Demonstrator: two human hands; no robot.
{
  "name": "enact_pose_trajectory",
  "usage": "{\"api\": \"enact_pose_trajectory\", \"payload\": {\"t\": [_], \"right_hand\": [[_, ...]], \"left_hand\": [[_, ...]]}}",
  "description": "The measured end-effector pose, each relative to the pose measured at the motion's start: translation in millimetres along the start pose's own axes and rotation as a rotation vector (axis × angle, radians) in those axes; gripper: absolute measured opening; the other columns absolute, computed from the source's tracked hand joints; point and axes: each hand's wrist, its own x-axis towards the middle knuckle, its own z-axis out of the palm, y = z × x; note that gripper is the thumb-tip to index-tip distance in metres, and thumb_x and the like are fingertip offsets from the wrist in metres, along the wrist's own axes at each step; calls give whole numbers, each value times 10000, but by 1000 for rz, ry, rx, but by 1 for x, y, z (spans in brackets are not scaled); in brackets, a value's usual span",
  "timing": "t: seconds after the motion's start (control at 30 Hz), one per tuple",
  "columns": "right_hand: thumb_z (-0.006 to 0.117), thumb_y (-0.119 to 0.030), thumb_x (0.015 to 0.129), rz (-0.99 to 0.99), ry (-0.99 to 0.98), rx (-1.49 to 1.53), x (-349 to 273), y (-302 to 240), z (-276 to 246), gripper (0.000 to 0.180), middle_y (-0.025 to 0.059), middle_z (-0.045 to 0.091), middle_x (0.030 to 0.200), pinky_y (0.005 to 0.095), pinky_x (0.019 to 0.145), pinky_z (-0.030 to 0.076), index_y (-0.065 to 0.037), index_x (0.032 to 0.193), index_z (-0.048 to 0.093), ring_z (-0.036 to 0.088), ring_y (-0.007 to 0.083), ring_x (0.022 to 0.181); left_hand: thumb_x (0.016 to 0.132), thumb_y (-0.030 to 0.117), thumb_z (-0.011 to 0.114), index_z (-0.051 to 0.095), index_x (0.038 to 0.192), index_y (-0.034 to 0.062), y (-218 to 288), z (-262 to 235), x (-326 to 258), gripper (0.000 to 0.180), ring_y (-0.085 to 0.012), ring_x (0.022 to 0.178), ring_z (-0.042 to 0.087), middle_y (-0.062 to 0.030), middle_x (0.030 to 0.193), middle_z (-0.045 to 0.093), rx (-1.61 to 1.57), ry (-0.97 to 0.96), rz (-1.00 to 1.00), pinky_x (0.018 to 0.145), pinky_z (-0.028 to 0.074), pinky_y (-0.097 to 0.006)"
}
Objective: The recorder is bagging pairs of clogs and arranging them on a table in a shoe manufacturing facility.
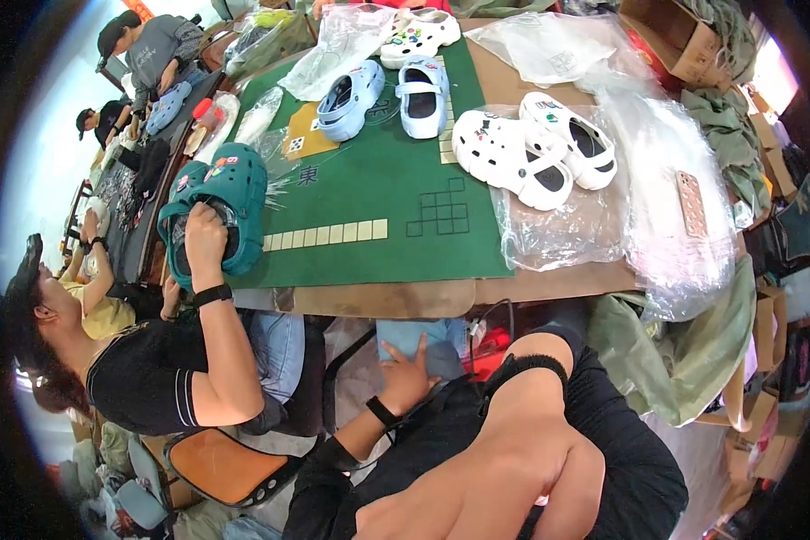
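My left hand [408,373] lies on a light blue jeans leg [414,331] below the table's near edge, its fingers spread and nothing in it. Close to the camera, my right hand [504,472] looms large at the bottom. Its fingertips run out of the picture, so whether it holds anything is hidden. Neither hand touches the clogs. On the green mat [360,261] stand a pair of light blue clogs, one left [351,99] and one right [422,97]. To their right, white clogs [504,157] with charms rest on clear plastic bags [549,236].
At my left, a person's hand [205,236] reaches into dark green clogs [243,193]. More white clogs [418,38] lie at the far edge. A phone in a pink case [690,205] rests on plastic at the right. An orange chair seat [220,463] stands lower left.
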Motion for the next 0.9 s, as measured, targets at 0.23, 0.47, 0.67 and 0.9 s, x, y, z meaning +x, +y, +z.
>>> {"api": "enact_pose_trajectory", "payload": {"t": [0.23,0.47,0.67,0.9], "right_hand": [[430,-195,919,-99,-60,48,6,10,-6,330,168,533,952,377,772,411,85,1011,579,519,294,871],[449,-91,932,-5,-96,69,4,10,1,213,166,548,970,372,750,434,50,1006,590,534,287,867],[511,-40,924,-161,49,-105,4,2,9,132,161,563,971,340,682,480,45,948,610,575,263,804],[484,-29,933,-303,439,-43,9,22,53,149,161,559,908,342,674,469,45,925,613,573,261,801]], "left_hand": [[722,584,649,144,1472,239,1,1,3,967,-613,885,537,-594,1223,92,67,50,9,797,460,-566],[724,517,686,108,1473,288,14,-4,-1,974,-576,958,522,-535,1280,154,59,19,130,844,440,-538],[714,480,705,197,1451,344,33,-7,0,906,-541,934,532,-475,1323,194,143,114,270,824,456,-524],[704,446,722,344,1407,295,44,-22,10,812,-479,932,530,-421,1352,236,68,227,420,793,488,-472]]}}
